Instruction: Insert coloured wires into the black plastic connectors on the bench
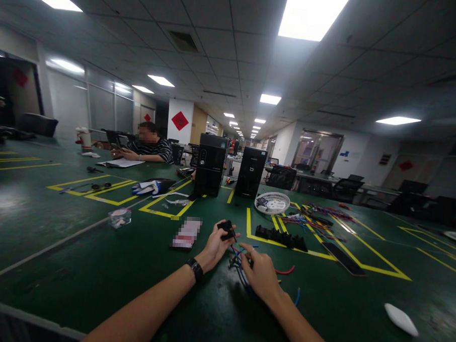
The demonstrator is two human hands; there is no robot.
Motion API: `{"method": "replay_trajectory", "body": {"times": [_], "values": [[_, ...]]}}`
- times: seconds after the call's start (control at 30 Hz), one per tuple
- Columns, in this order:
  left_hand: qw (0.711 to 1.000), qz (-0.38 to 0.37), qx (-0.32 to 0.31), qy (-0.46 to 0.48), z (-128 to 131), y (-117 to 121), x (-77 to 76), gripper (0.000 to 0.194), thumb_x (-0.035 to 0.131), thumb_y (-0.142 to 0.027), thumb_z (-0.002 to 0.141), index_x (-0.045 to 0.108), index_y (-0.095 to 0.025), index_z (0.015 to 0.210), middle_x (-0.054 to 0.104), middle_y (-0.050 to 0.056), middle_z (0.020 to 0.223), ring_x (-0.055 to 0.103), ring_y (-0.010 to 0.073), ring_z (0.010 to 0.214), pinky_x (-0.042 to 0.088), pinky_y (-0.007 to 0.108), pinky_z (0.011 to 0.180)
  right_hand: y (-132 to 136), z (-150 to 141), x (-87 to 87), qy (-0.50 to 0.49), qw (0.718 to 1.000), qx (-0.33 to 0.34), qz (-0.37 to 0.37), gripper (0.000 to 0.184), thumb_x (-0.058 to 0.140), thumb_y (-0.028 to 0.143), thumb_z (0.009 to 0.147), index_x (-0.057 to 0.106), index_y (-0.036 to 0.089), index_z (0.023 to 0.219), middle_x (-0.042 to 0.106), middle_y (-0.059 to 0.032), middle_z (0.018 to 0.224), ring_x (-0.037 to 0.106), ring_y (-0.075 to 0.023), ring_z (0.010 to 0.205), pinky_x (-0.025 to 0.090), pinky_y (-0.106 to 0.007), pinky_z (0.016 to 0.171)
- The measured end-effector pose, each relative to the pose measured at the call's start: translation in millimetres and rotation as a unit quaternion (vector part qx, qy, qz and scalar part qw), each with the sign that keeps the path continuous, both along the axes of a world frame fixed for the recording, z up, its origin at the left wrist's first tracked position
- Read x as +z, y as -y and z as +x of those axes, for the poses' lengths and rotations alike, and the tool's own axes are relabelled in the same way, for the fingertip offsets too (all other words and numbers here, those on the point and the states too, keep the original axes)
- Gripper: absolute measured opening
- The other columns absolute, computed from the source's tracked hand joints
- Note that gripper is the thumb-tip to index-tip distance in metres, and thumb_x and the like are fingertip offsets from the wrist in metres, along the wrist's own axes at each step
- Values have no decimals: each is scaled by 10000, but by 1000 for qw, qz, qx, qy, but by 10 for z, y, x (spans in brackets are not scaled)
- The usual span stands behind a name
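My left hand (217,246), with a black watch on its wrist, is closed around a small black block (225,230). Close by on the right, my right hand (259,273) pinches a bundle of coloured wires (242,277) below the block. Blue, red and green wire ends stick out around and beneath its fingers. Whether a wire sits inside the block is too small to tell. Just beyond my hands, a row of similar black blocks (281,238) lies on the green table (150,298). A phone-like object (186,233), partly blurred out, lies left of my left hand.
A white basket (272,203) and loose coloured wires (324,218) lie at the back right, near a dark flat strip (344,259). Two black computer towers (211,165) stand ahead. A clear box (119,218), gloves (147,186) and a seated person (149,145) are left. A white mouse (401,318) lies right.
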State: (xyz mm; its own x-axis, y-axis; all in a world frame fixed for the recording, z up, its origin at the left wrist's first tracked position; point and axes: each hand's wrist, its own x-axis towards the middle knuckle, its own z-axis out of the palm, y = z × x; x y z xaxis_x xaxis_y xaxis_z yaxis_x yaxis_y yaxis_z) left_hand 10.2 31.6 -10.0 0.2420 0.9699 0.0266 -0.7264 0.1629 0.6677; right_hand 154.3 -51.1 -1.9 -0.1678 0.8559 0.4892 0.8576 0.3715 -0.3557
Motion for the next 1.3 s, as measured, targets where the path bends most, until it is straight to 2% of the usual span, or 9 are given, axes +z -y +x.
{"method": "replay_trajectory", "body": {"times": [0.13,0.67,0.8,1.0,1.13,1.3], "values": [[1000,0,-1,-1,6,-13,-16,428,452,-50,737,391,-224,1123,663,76,997,694,189,848,531,357,802,7,0,18,1,1000,5,15,393,426,262,914,527,236,1293,727,-21,781,666,-180,665,425,-246,634],[1000,8,-7,4,6,-9,-24,385,462,-53,756,393,-226,1093,662,73,984,696,196,860,535,350,796,25,-14,46,14,1000,-8,0,391,425,244,901,553,255,1270,736,-24,836,685,-186,746,439,-246,676],[999,28,-9,-12,5,21,-6,402,526,-63,770,383,-229,1107,655,83,1020,694,195,860,528,342,800,35,-9,51,32,999,-3,-8,393,414,251,906,552,254,1274,738,-36,844,686,-190,769,440,-249,687],[994,69,23,-79,-26,89,17,530,688,-149,742,378,-228,1165,641,124,1055,698,213,821,543,359,753,73,-34,89,68,996,47,-39,404,418,284,912,550,219,1288,732,-55,834,673,-192,731,425,-248,671],[986,110,53,-116,-33,110,32,563,684,-192,750,350,-240,1201,647,124,1041,703,236,786,568,386,697,88,-67,108,59,995,69,-51,406,426,281,913,533,210,1298,725,-39,770,662,-181,678,412,-240,645],[969,144,119,-159,-36,127,70,500,657,-177,751,376,-230,1161,650,98,999,701,211,730,573,384,703,80,-68,94,49,996,68,-25,389,440,285,912,541,225,1283,714,-22,745,655,-173,677,408,-241,651]]}}
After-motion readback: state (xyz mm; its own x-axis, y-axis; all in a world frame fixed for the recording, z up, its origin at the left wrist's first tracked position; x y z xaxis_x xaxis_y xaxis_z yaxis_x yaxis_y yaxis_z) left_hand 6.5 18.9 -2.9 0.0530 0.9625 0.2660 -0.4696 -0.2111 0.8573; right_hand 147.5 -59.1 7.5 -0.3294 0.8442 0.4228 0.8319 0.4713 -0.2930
